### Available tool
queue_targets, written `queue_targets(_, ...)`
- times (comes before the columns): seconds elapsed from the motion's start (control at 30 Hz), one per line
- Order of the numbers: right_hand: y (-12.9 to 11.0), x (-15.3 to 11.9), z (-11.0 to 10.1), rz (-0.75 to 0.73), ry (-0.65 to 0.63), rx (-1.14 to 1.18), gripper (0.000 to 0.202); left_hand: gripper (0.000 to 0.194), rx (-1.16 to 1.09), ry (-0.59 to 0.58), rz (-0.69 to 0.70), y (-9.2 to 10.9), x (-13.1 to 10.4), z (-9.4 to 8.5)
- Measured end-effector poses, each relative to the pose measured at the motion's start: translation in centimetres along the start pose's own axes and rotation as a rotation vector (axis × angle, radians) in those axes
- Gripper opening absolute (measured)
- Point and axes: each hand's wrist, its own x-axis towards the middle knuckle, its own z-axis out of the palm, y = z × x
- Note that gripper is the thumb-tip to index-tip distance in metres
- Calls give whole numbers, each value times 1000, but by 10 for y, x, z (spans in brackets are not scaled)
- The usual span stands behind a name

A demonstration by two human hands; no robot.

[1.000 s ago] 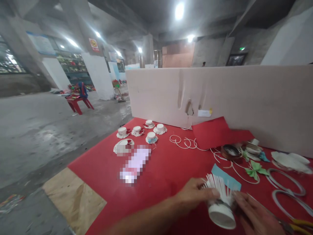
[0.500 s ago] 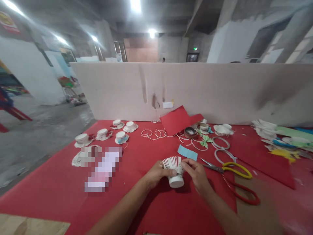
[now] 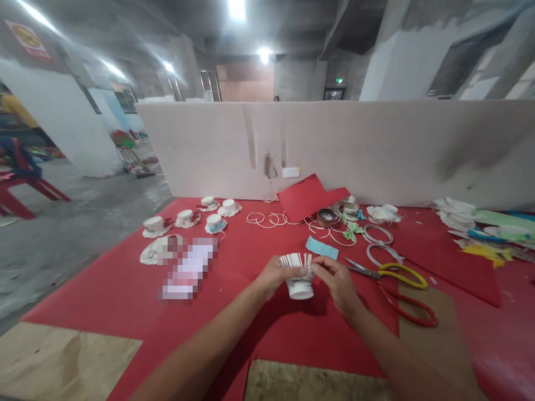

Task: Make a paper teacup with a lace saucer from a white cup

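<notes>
Evidently, the white cup [image 3: 300, 285] was grasped by the left hand [image 3: 273, 276], its strips [image 3: 291, 260] pinched by the right hand [image 3: 336, 280]; it was judged light, creasable, best held by its base [image 3: 301, 294].

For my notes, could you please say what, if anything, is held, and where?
The white cup, by its fringed strips: left hand on one side, right hand opposite.

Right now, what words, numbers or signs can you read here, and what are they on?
No words or numbers can be read.
Red-and-white sign on the pillar: too blurred.
Green lit sign at the back: too small.
White tag on the pale board: no clear letters.
Pixelated patch: hidden by blocks.
White cup in the fingers: none I can make out.
</notes>
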Motion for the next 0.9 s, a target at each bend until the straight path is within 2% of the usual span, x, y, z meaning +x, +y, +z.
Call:
queue_targets(0.2,-8,0,-3,-7,-46,-42,18,34,4,-3,42,-1,-3,3)
queue_targets(0.43,-13,-2,-3,-65,-22,-159,19,36,69,1,96,3,-8,8)
queue_targets(0.73,-11,-1,-7,-100,-47,-214,16,30,32,98,49,2,-6,9)
queue_targets(0.9,-14,0,-9,-174,-54,-322,16,29,29,92,53,1,-8,12)
